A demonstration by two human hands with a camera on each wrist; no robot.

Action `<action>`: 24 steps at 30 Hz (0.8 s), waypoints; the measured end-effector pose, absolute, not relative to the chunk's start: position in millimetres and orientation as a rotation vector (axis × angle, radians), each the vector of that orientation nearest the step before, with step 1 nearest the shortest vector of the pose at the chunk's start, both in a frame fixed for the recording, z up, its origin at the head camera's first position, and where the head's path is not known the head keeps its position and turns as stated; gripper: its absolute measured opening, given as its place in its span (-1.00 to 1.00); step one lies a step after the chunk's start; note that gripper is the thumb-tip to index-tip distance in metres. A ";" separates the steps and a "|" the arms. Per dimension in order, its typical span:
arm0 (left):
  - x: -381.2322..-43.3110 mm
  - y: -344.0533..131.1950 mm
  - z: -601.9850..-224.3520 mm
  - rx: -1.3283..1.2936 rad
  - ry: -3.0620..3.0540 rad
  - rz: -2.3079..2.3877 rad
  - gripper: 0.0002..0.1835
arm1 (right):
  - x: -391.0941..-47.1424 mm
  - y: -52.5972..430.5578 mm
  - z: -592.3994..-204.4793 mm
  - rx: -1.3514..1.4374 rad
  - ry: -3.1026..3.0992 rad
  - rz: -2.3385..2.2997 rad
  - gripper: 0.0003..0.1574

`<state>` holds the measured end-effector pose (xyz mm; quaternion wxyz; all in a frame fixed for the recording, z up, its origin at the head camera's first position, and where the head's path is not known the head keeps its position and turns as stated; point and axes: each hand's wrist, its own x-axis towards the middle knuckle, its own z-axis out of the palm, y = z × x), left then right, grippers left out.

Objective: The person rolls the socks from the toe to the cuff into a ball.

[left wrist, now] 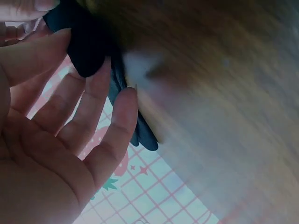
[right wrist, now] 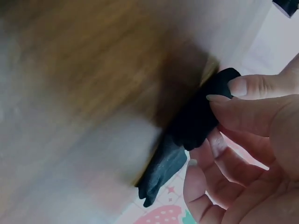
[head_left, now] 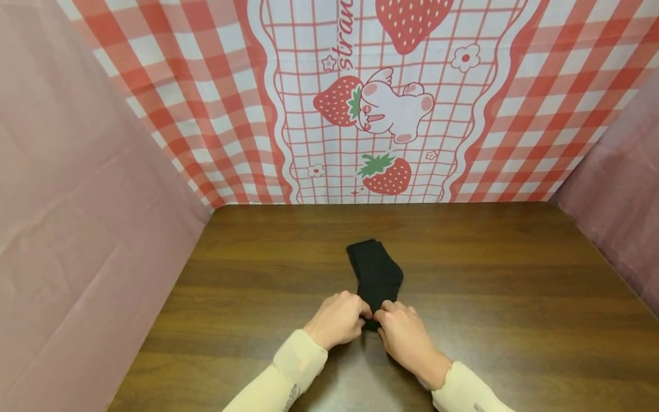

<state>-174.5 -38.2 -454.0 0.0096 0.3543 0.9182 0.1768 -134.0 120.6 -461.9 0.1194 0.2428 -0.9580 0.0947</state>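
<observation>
A pair of black socks (head_left: 380,277) lies flat on the wooden table, one on top of the other, with the cuffs toward the back. My left hand (head_left: 340,319) pinches the near end from the left. From the right, my right hand (head_left: 405,336) grips that same end, its fingertips close to the left ones. In the left wrist view, the near part of the socks (left wrist: 88,51) is bent up between thumb and fingers. The right wrist view shows the socks' end (right wrist: 198,116) curled over in a thick fold under the thumb and index finger.
The brown wooden table (head_left: 257,297) spreads out on both sides of the hands. A red-and-white strawberry cloth (head_left: 309,143) hangs along its back edge. Pink fabric walls stand at the left (head_left: 103,200) and right (head_left: 618,189).
</observation>
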 end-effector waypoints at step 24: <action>-161.8 -27.8 -456.0 1.158 3.089 0.167 -0.93 | -143.7 122.9 -454.6 0.610 -2.936 0.359 -0.79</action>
